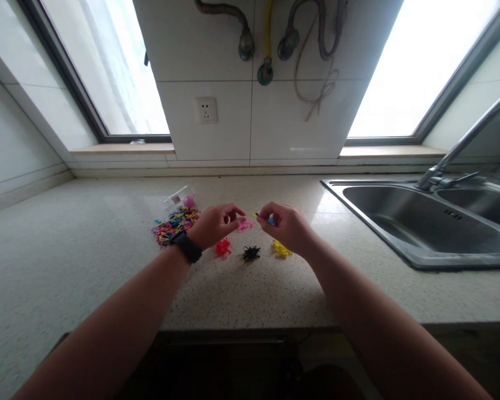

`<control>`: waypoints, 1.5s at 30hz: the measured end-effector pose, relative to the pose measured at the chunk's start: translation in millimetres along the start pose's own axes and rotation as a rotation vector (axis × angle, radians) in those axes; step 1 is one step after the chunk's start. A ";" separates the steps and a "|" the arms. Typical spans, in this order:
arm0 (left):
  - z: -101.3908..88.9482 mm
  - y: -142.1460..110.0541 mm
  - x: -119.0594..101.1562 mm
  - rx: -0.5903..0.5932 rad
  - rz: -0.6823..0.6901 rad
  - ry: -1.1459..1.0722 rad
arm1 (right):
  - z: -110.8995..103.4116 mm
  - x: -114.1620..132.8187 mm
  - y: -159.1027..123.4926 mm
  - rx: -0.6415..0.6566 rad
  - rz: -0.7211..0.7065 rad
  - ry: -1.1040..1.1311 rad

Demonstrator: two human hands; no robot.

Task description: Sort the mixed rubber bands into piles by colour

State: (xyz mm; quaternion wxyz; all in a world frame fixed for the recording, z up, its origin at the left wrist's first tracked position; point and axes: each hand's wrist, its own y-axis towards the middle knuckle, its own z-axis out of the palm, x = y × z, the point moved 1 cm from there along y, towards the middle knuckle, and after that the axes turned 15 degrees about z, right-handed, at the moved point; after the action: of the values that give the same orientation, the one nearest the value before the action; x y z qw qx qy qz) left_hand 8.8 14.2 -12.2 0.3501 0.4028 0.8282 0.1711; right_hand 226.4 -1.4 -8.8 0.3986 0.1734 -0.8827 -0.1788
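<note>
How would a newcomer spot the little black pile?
Start at the speckled counter, left of the sink. Look just below the gap between left hand and right hand. The black pile sits between the red pile and yellow pile, the only wholly black one.

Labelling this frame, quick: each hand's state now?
Left hand: open, nothing visibly held.
Right hand: closed, pinching a small yellow-and-dark piece.

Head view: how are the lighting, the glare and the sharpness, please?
Head view: the right window is blown out white; head view: light reflects off the counter beside the sink; head view: the yellow piece in the right hand looks soft, its shape hard to tell.
</note>
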 end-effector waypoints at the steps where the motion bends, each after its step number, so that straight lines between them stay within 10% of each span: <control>1: -0.4 -0.3 -2.1 -0.020 0.006 -0.022 | 0.3 0.0 -0.2 0.005 0.003 0.002; 45: -10.7 -7.8 -21.6 -0.092 0.142 -0.053 | -7.4 -7.3 5.9 0.087 0.205 0.450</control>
State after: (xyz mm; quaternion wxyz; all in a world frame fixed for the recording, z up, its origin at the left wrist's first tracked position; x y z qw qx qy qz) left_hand 6.2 -7.6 0.4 0.3771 0.4485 0.7792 0.2226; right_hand 235.6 5.7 -6.2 0.5933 0.1356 -0.7915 -0.0563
